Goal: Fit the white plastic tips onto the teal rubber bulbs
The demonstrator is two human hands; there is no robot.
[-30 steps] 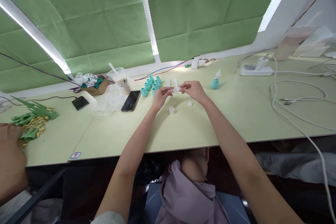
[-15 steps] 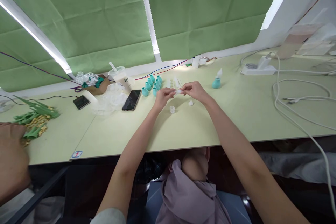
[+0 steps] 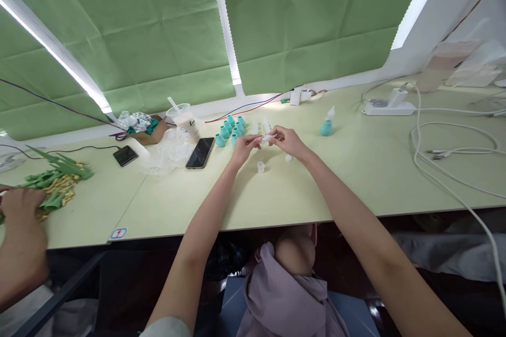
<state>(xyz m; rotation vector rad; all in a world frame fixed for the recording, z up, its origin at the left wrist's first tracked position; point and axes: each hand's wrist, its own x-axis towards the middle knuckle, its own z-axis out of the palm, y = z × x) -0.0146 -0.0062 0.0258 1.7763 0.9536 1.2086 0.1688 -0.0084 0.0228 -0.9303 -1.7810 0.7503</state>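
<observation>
Between my fingertips I hold a small translucent white plastic piece (image 3: 267, 138). My left hand (image 3: 245, 148) pinches its left end and my right hand (image 3: 288, 140) its right end; the fingers cover much of it. Just behind are several small white parts (image 3: 264, 125) in rows. Left of them, several teal rubber bulbs (image 3: 227, 127) stand grouped. Nearer me lie a small clear cup-like piece (image 3: 261, 167) and a small white piece (image 3: 288, 158). Off to the right, a teal bulb with a white pointed nozzle (image 3: 326, 126) stands upright.
Left of my hands are a phone (image 3: 200, 153), a plastic bag (image 3: 169, 151), a drink cup with a straw (image 3: 184, 120) and a cardboard box (image 3: 148, 131). A co-worker's hand (image 3: 21, 205) touches green and yellow pieces (image 3: 59, 184). A power strip (image 3: 389, 109) and white cables (image 3: 454, 147) lie right.
The small white piece near my right hand has shifted from standing pointed to looking round and flat. My hands stay together on the translucent piece, tilted slightly differently. The co-worker's hand has moved.
</observation>
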